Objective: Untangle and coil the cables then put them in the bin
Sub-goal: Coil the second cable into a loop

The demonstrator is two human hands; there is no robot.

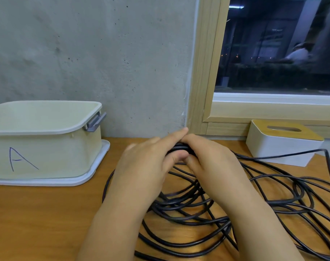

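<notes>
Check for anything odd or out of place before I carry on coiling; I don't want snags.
Only the black cable stands out: it sprawls in tangled loops across the table, one strand running up against the tissue box. Nothing looks damaged.

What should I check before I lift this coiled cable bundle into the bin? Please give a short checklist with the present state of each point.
1. Both hands grip the bundle: left hand and right hand hold the black cable: ok.
2. Cable fully coiled: many loose loops lie on the wooden table: not ok.
3. Cable untangled: strands cross over each other: not ok.
4. Bin marked A open: ok.
5. Cable clear of the tissue box: one strand runs close beside it: cannot tell.
</notes>
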